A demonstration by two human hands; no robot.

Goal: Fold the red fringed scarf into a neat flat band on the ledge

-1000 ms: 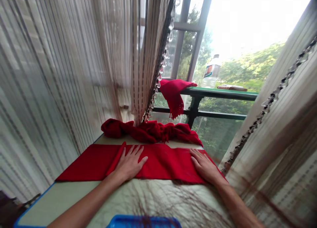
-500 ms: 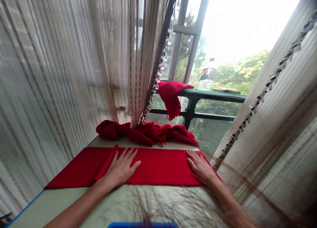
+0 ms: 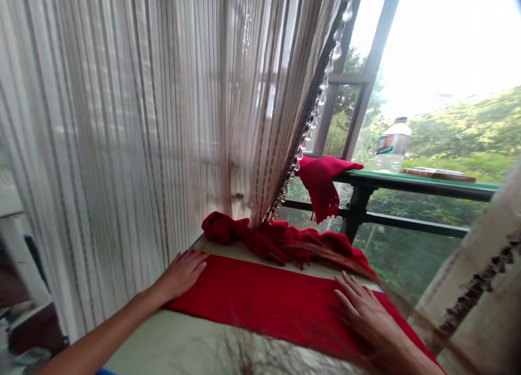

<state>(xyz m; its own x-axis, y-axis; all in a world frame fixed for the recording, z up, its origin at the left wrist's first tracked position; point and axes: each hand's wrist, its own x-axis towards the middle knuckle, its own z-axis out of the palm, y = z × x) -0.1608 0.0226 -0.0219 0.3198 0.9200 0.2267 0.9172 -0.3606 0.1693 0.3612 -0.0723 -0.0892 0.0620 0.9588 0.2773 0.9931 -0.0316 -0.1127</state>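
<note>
A red cloth [image 3: 264, 299] lies flat across the pale table [image 3: 187, 345]. My left hand [image 3: 181, 274] rests at the cloth's left end, fingers together and slightly curled on its edge. Flat on the right part of the cloth lies my right hand [image 3: 366, 310], fingers stretched out. Behind the flat cloth sits a crumpled red cloth [image 3: 277, 239] against the curtain. Another red fringed cloth [image 3: 323, 179] hangs over the green railing [image 3: 423, 182].
A striped sheer curtain [image 3: 142, 120] with a beaded edge hangs close on the left and behind the table. A second curtain [image 3: 480, 277] is at the right. A plastic bottle [image 3: 391, 146] and a flat object [image 3: 439, 173] stand on the railing ledge.
My left hand has slid left along the cloth to its left end. The view has swung left. The right hand stays flat on the cloth's right part.
</note>
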